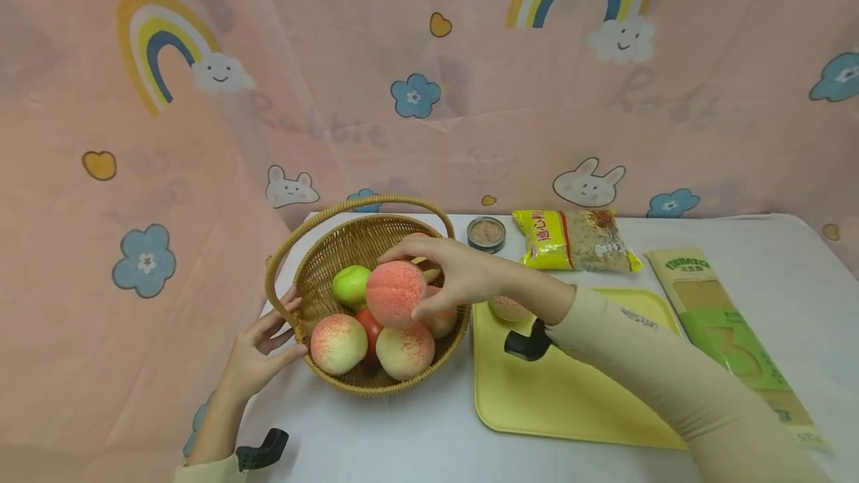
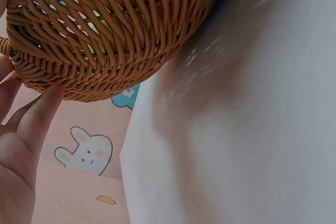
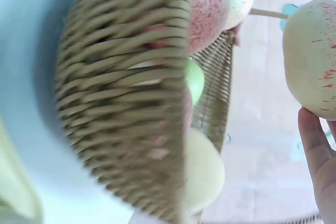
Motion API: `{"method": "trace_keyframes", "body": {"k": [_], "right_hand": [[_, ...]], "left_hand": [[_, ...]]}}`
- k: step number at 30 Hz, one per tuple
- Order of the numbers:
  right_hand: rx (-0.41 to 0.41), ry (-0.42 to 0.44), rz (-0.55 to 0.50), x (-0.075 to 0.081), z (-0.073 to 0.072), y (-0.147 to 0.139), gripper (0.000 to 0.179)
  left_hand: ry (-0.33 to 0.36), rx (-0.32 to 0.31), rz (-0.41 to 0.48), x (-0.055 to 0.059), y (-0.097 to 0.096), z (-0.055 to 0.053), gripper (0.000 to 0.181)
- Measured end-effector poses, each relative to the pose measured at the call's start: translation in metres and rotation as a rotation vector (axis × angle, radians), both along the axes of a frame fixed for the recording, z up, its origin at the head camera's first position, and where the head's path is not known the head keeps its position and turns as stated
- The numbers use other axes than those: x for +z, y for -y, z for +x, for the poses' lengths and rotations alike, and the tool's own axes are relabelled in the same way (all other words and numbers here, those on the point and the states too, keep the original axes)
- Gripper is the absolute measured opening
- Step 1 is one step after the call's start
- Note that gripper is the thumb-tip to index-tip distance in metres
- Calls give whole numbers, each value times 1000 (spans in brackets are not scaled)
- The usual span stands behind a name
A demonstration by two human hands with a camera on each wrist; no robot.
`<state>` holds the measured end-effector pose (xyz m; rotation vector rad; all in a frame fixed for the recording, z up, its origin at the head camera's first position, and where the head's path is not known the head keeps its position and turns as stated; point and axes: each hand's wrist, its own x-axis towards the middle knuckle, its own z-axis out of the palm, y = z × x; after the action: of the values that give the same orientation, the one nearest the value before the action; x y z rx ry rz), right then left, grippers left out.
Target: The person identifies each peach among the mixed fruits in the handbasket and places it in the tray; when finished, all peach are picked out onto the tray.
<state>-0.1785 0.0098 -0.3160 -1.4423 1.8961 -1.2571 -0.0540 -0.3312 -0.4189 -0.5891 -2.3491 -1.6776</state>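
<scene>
A round wicker basket (image 1: 329, 256) with an arched handle stands on the white table. My left hand (image 1: 258, 356) grips its left side by the foot of the handle, thumb against the weave (image 2: 105, 40). Over the basket, my right hand (image 1: 463, 270) holds a pink-red peach (image 1: 396, 293) between thumb and fingers; the right wrist view shows that peach's pale side (image 3: 312, 59) above the rim. Inside lie a green fruit (image 1: 351, 286), a red fruit (image 1: 370, 330), and several peaches, including a speckled peach (image 1: 338, 344) at front left. The held peach and right hand hide part of the contents.
Right of the basket lies a yellow tray (image 1: 570, 412) with another peach (image 1: 508, 309) on it, partly behind my right forearm. Behind are a small round compact (image 1: 486, 233) and a yellow food bag (image 1: 580, 241). A long green-and-tan packet (image 1: 731, 341) lies at far right.
</scene>
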Motion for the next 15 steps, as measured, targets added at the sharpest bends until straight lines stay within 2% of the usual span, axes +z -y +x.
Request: {"method": "trace_keyframes", "body": {"k": [2, 7, 15], "right_hand": [[-29, 17, -21, -6, 4, -16, 67], [-139, -25, -65, -22, 11, -52, 68], [-324, -25, -118, -41, 25, -116, 72]], "left_hand": [[-4, -6, 5, 1, 0, 1, 67], [-22, -9, 6, 2, 0, 1, 67], [-1, 2, 3, 0, -1, 0, 67]]}}
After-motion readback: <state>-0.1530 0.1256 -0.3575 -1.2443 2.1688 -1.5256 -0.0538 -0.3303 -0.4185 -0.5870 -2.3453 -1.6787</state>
